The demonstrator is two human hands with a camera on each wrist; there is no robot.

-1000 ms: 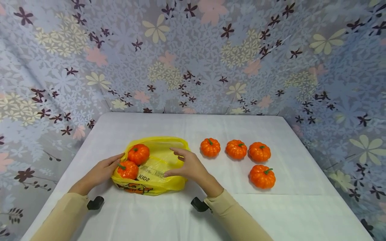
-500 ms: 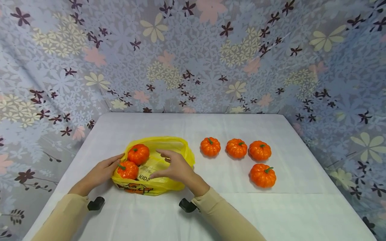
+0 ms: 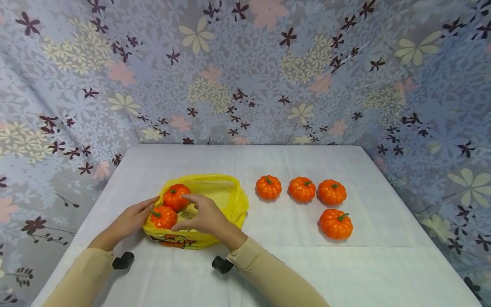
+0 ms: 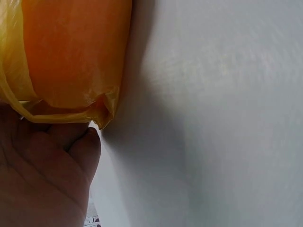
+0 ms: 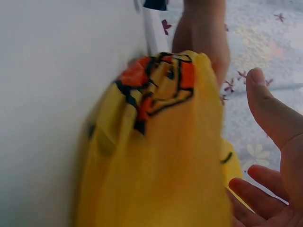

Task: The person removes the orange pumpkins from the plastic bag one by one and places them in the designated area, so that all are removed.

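The step in hand appears to be reaching for a pumpkin inside the yellow bag (image 3: 238, 209), which lies on the left part of the white desk (image 3: 376, 270) with its mouth open. Two sit at its left end, a front pumpkin (image 3: 163, 218) and a back pumpkin (image 3: 174, 198), while four loose pumpkins (image 3: 268, 188) lie to the right of the bag. The right hand (image 3: 205, 217) is over the mouth, thumb and fingers spread apart around nothing (whether a tip touches either pumpkin, I cannot tell). The left hand (image 3: 132, 218) is against the bag's left end; whether its fingers pinch the rim or merely steady it is hidden. The next move would seem to call for drawing the right fingers in round one pumpkin while the left keeps the thin bag from dragging. As for writing, orange and black print (image 5: 156, 90) crosses the bag's front, too crumpled to read, and the small dark lettering (image 3: 187, 212) inside is illegible; no brand can be made out.
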